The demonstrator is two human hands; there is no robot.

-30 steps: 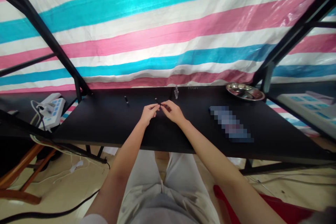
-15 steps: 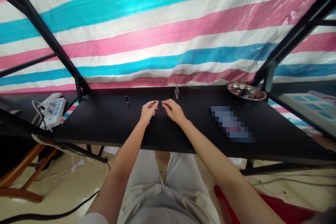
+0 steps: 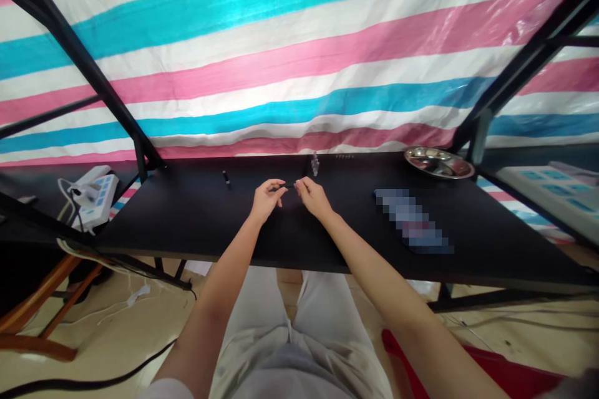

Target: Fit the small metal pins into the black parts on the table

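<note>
Over the middle of the black table (image 3: pixel 187 218), my left hand (image 3: pixel 265 199) pinches one end of a slim black rod (image 3: pixel 289 185). At the rod's other end, my right hand (image 3: pixel 313 194) closes in a pinch too. The rod lies sideways between my fingertips; it is too small for me to tell its kind. To the left, apart from my hands, a short black-and-white cylinder (image 3: pixel 226 177) is on the table. Just beyond my right hand is a cluster of small clear pieces (image 3: pixel 315 164). Farther back runs a row of tiny pieces (image 3: pixel 345 156).
A round metal plate with compartments (image 3: pixel 440 163) sits at the back right. Nearer is a blurred-out blue flat object (image 3: pixel 412 221). White power strips (image 3: pixel 96 199) lie beyond the left frame post. A striped sheet (image 3: pixel 299 62) hangs behind the table.
My right hand has shifted slightly right, away from my left, so more of the black rod shows between them. My left hand has barely moved.
</note>
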